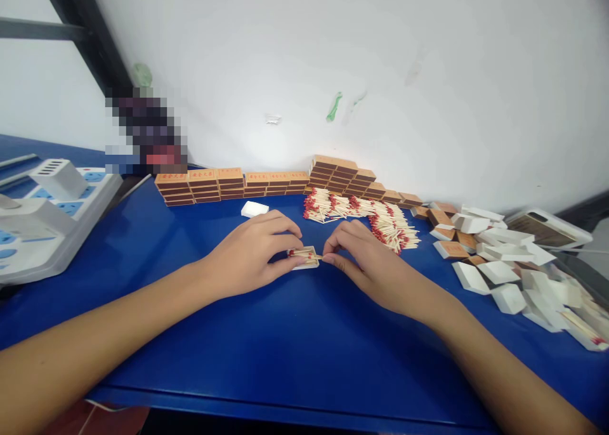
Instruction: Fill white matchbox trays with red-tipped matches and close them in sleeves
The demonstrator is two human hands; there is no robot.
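Note:
A small white matchbox tray (311,265) lies on the blue table with several red-tipped matches in it. My left hand (257,248) grips the tray's left end between thumb and fingers. At the tray's right end, my right hand (356,257) pinches the plain end of a match (320,257), whose other end lies over the tray. Just behind the hands is a large pile of loose matches (361,210), with red heads pointing different ways. A white matchbox piece (255,208) rests beyond my left hand.
Stacked brown matchboxes (204,184) line the wall. Several white trays (509,251) and brown sleeves (450,250) lie heaped at the right, near a phone (549,227). A white power strip (61,213) with plugged-in adapters occupies the left. The table's front edge (285,404) runs below my arms.

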